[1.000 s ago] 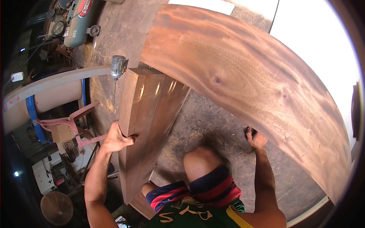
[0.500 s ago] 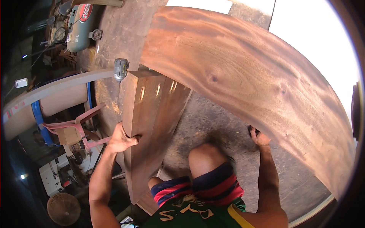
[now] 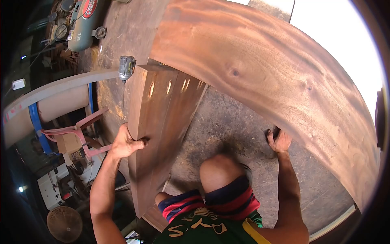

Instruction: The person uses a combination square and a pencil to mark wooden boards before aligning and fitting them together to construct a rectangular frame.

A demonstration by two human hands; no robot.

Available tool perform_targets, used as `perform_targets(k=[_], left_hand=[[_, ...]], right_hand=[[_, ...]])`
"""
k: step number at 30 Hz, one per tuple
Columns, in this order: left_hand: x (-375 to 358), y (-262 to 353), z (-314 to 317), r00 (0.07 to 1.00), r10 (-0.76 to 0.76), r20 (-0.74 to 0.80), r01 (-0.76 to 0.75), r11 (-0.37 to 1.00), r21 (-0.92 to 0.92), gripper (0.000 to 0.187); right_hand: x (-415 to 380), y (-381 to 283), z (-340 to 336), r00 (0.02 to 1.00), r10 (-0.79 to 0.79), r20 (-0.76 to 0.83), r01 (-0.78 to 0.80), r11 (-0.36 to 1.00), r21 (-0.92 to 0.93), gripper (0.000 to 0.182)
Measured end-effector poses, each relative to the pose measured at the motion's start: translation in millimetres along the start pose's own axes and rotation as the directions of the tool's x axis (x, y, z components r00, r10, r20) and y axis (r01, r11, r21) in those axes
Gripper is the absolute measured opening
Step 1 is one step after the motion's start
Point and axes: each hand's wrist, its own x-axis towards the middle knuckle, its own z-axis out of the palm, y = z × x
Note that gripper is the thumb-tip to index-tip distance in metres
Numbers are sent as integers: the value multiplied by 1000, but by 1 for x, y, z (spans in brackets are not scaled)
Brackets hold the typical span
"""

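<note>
A wide brown wooden board [image 3: 252, 73] with dark grain and two knots spans the upper right. Against its left end stands a thick wooden panel [image 3: 158, 122] with several slanted pocket holes near its top. My left hand [image 3: 126, 142] grips the left edge of this panel, thumb on the near face, other fingers behind the edge. Under the lower edge of the wide board, my right hand [image 3: 280, 140] is at its underside; the thumb shows apart and some fingers are hidden beneath the board.
A power driver [image 3: 126, 68] with a long bit is just left of the panel's top. Farther left are a pink chair [image 3: 79, 129], a grey curved beam [image 3: 61, 86], a green compressor tank [image 3: 83, 30] and a round fan [image 3: 65, 224]. Stained floor [image 3: 219, 118] lies between panel and board.
The view has shifted slightly, so the tools at left sit a little higher and farther left. More of my right hand shows below the wide board. My left hand keeps its grip on the panel.
</note>
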Motion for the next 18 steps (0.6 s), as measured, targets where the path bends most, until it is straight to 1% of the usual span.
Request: perform_targets(k=[2, 4, 5, 8, 9, 10, 11, 12, 13, 14, 15, 16, 17, 18], left_hand=[[0, 1, 2, 1000, -14, 6, 14, 1000, 13, 55], [0, -2, 4, 998, 60, -23, -60, 998, -14, 53], [-1, -2, 4, 998, 59, -23, -60, 998, -14, 53], [-1, -5, 2, 999, 32, -16, -33, 998, -57, 52], [0, -6, 1, 1000, 22, -2, -22, 999, -29, 52], [0, -6, 0, 1000, 11, 3, -11, 1000, -7, 52], [-2, -2, 3, 999, 33, -1, -33, 999, 4, 53], [-2, 2, 5, 998, 58, -24, -58, 998, 11, 54], [5, -23, -1, 964, 262, -40, -261, 965, 27, 58], [4, -27, -6, 978, 205, -26, -201, 972, 119, 61], [3, -24, -7, 963, 266, -33, -250, 935, 251, 67], [1, -27, -4, 940, 320, -116, -261, 896, 358, 72], [7, -39, -2, 884, 443, -146, -367, 854, 370, 74], [3, -34, 4, 831, 511, -219, -420, 835, 355, 75]], right_hand=[[-1, 0, -1, 999, 37, 36, -36, 999, -11, 68], [-1, 2, -1, 998, 34, 59, -31, 998, -57, 69], [-1, 2, -1, 997, 33, 67, -29, 997, -71, 69], [3, -5, -5, 1000, -19, 21, 20, 999, -31, 70], [3, -9, -9, 998, 33, 46, -31, 999, -34, 69], [5, -10, -11, 997, 35, 62, -33, 999, -35, 68], [6, -11, -12, 996, 38, 78, -35, 999, -35, 67], [5, -8, -11, 1000, -17, -17, 15, 991, -130, 66], [6, -8, -9, 990, -98, -106, 73, 973, -218, 65], [7, -12, -9, 984, -134, -120, 108, 973, -206, 63], [7, -15, -10, 975, -180, -127, 154, 970, -190, 61], [6, -15, -6, 972, -190, -135, 157, 962, -224, 64], [1, -14, -3, 969, -204, -138, 162, 951, -263, 67], [0, -14, 0, 958, -243, -154, 188, 934, -303, 67]])
